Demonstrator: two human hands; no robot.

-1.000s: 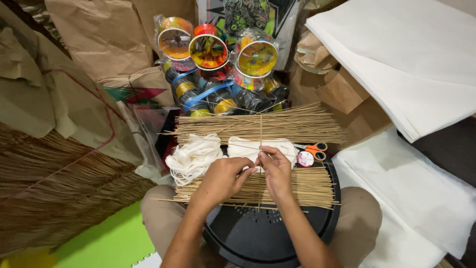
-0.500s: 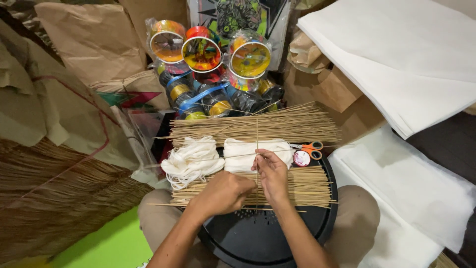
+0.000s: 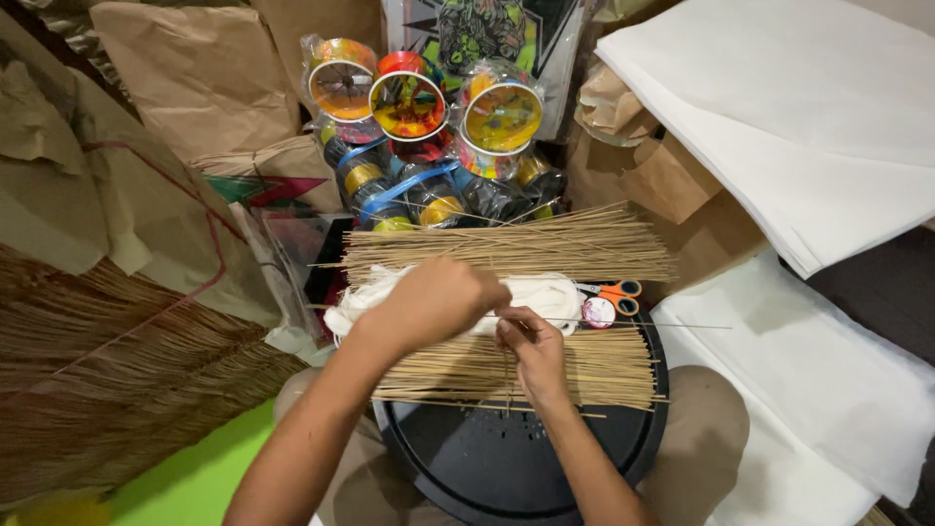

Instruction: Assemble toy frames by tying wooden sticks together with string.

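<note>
A round black tray (image 3: 545, 468) rests on my lap. Across it lie two bundles of thin tan sticks, a far bundle (image 3: 506, 244) and a near bundle (image 3: 584, 370). White thread skeins (image 3: 545, 290) sit between them. My left hand (image 3: 438, 297) is curled over the skeins, its fingertips meeting my right hand (image 3: 531, 351). Together they pinch a single thin stick (image 3: 672, 324) that reaches out to the right. What the left fingertips grip is partly hidden.
Orange-handled scissors (image 3: 614, 290) and a small round spool (image 3: 597, 312) lie right of the skeins. Colourful reels in plastic (image 3: 419, 107) are stacked behind. Brown paper (image 3: 195, 78) and a straw mat (image 3: 97, 370) sit left, white paper sheets (image 3: 799, 107) right.
My left hand has moved up and to the right, over the white skeins. The right hand stays at the same spot. A single thin stick now pokes out to the right.
</note>
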